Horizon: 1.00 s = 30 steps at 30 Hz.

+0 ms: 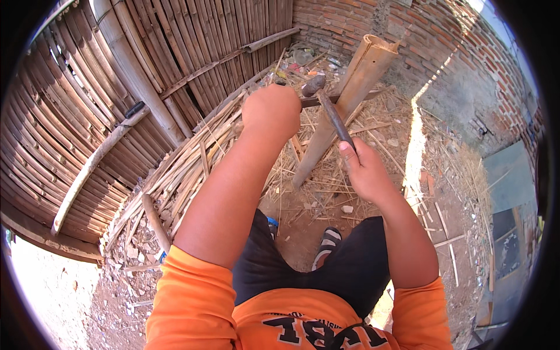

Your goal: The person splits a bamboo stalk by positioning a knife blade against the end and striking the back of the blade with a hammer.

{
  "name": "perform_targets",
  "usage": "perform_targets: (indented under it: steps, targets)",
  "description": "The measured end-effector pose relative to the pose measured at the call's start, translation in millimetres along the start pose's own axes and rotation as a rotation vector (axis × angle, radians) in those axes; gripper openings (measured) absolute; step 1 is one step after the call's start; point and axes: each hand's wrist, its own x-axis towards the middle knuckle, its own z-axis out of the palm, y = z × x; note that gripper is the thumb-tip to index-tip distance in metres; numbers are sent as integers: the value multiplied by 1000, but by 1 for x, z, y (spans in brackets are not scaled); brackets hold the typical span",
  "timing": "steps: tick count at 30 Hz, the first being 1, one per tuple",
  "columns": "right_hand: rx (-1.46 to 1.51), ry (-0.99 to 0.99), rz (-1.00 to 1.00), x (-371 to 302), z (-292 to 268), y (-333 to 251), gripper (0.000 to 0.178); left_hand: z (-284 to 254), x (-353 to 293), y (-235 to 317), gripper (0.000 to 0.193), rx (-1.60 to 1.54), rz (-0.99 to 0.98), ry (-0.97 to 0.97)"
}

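My left hand is closed in a fist around the handle of a machete. The dark blade runs to the right across a thick bamboo pole, and its tip shows on the far side. How deep the blade sits in the bamboo I cannot tell. Tilted to the right, the pole has a split running down from its open upper end. My right hand grips a hammer by its dark handle, the thumb along it. The hammer's head is above the blade, near my left fist; whether they touch is unclear.
Split bamboo strips lie heaped along the slatted bamboo wall on the left. A brick wall closes the back and right. Straw and rubble cover the ground. Dark sheets stand at the right. My sandalled foot is below.
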Motion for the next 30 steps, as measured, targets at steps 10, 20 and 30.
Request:
perform_targets:
  steps: [10,20,30]
  targets:
    - [-84,45,-90,1,-11,-2,42,-6,7,-2,22,-21,-34,-77]
    - [228,71,1,-9,-20,9,45,2,13,-4,23,-12,-50,-72]
    - [422,141,-68,-9,-31,-30,46,3,11,-20,24,10,-86,-60]
